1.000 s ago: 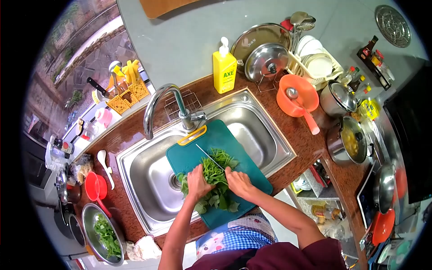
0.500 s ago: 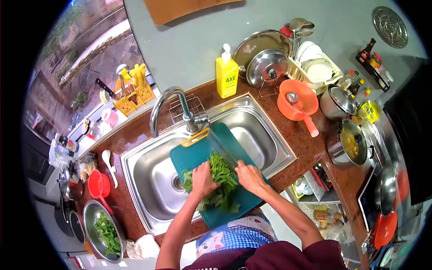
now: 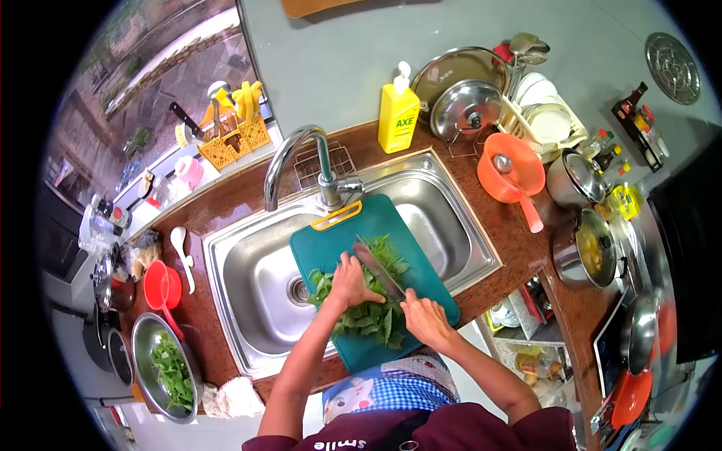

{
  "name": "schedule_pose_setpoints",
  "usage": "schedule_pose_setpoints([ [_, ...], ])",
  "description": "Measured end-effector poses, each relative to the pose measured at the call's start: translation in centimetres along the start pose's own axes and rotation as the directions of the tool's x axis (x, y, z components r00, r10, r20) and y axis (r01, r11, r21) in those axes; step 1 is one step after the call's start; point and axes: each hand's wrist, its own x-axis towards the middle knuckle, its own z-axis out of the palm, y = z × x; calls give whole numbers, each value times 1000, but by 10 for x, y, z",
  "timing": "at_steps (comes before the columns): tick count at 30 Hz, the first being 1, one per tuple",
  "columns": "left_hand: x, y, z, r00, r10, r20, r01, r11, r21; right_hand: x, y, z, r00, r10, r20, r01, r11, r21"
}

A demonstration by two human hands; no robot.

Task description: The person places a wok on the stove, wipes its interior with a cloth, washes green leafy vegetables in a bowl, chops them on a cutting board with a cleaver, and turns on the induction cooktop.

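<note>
Here, faucet (image 3: 328, 180) by board (image 3: 406, 225), right grip (image 3: 426, 319) round knife (image 3: 381, 274), left grip (image 3: 351, 286) on greens (image 3: 370, 322), closure unclear.

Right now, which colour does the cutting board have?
The cutting board is dark bluish green, clearest in the head view.

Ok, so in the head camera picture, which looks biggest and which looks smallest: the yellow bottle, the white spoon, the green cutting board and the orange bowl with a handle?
Largest to smallest, as they look:
1. Green cutting board
2. Orange bowl with a handle
3. Yellow bottle
4. White spoon
</note>
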Motion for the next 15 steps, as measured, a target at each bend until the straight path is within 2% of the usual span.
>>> schedule_pose_setpoints([
  [3, -17, 4, -20, 1000, 14, -14, -9, 945, 327, 0, 2, 1, 1000, 0, -9, 0, 999, -32],
  [4, -19, -1, -19, 999, 10, -31, 1, 944, 330, 0, 4, 2, 1000, 1, -17, -2, 999, -42],
  [7, -13, -9, -15, 984, -78, 159, 49, 982, 180, 2, 3, -5, 1000, -28, -12, 28, 999, -31],
  [11, -16, -5, -9, 990, -97, 101, 67, 962, 265, -1, -16, -24, 999, 8, 39, -8, 1000, -3],
  [15, -15, -4, -7, 994, -78, 77, 56, 966, 252, -1, -21, -20, 997, -9, 78, 9, 1000, -6],
])
